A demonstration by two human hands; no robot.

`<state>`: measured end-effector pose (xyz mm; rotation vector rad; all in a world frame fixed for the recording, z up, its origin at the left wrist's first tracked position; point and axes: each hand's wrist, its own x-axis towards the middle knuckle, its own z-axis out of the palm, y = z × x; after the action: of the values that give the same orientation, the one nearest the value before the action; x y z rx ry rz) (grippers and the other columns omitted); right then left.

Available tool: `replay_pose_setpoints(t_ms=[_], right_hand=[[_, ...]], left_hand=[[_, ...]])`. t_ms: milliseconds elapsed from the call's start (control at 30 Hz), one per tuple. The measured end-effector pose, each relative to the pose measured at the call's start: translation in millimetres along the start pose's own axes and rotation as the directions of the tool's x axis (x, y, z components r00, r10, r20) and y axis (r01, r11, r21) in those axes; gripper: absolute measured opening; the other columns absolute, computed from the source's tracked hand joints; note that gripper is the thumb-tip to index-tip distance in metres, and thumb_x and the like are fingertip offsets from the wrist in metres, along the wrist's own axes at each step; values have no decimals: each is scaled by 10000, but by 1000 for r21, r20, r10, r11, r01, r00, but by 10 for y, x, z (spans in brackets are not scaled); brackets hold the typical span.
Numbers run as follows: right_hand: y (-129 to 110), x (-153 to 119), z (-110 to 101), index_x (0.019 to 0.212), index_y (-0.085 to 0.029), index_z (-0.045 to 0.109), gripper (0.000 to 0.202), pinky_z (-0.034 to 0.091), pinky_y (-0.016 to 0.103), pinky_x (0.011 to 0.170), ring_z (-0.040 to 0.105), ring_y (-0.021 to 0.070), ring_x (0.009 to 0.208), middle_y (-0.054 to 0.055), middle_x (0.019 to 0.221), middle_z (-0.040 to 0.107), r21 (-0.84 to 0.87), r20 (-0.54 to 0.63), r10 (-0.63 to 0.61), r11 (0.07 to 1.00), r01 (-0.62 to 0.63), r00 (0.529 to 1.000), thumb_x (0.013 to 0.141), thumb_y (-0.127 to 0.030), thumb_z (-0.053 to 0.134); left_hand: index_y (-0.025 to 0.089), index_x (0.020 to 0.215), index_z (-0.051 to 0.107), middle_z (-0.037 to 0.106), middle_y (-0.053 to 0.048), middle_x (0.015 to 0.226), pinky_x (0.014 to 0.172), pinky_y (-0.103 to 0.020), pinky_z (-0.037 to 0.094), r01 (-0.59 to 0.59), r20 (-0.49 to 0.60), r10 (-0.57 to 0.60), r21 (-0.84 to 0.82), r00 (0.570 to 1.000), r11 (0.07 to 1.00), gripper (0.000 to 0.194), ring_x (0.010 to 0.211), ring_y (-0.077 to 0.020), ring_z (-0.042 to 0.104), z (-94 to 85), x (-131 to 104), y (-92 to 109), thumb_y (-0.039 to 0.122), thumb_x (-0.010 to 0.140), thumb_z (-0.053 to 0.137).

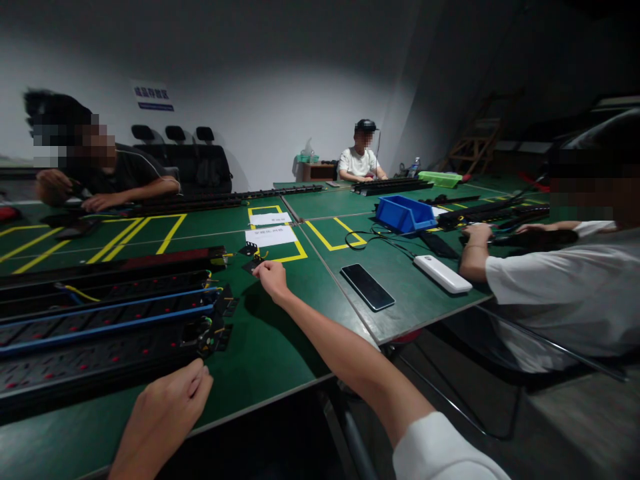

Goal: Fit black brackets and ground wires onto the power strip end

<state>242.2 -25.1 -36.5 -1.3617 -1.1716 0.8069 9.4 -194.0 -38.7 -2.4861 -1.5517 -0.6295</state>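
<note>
1. Plainly, the right hand (273, 279) is the nearer one to the small black bracket (250, 265): the piece sits at its fingertips, beyond and slightly left of the knuckles, on the green table (265, 363).
2. This hand is narrow, thumb and fingers drawn together at the bracket's edge; whether they grip it or only touch it, I cannot tell.
3. A second bracket (249, 248) lies just beyond the first, nearer the white paper (270, 235). Both show short upright prongs.
4. The left hand (170, 393) is well apart from both brackets, lower and further left. Its fingers curl inward and their tips are hidden, so I cannot tell whether it holds anything.
5. Closest to that left hand is the nearest socket strip (135, 350), just past the knuckles. Its long axis runs from left to right across the table, roughly crosswise to the reaching right forearm.
6. This strip's right end, where dark end fittings (223, 337) stick out, faces the side where the right hand is. The bracket therefore lies beyond and to the right of that end, with bare green surface between them.
</note>
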Motion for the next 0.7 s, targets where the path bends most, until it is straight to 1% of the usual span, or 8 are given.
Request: replay_pose_setpoints(t_ms=[167,400,533,700], right_hand=[[36,17,13,628,-188,711,282,466,228,668,638,148,688,2,678,695,12,-4,-19,1000,19,1000,739,-94,469],[81,50,34,625,-189,709,275,464,228,680,650,153,709,3,690,705,14,-7,-38,999,38,999,737,-103,473],[70,47,28,641,-192,720,276,464,228,687,652,154,714,2,707,714,-6,-2,-23,1000,23,1000,741,-108,477],[39,27,13,639,-187,721,284,458,224,678,650,152,704,4,695,708,-28,5,-17,999,17,1000,751,-99,475]], left_hand=[[217,563,382,351,44,484,542,-302,229,-10,-6,10,20,1000,1000,369,419,-111,341,-7,-3,1,319,914,333],[215,581,404,371,49,496,551,-291,255,-15,7,15,27,1000,1000,377,428,-106,383,43,-27,-26,328,935,339],[213,581,396,380,47,501,555,-292,253,3,7,-4,40,1000,999,373,434,-107,377,46,-39,-22,318,934,333],[212,574,403,390,42,499,562,-295,262,7,21,-7,15,1000,1000,365,443,-110,399,19,-21,-7,327,918,354]])
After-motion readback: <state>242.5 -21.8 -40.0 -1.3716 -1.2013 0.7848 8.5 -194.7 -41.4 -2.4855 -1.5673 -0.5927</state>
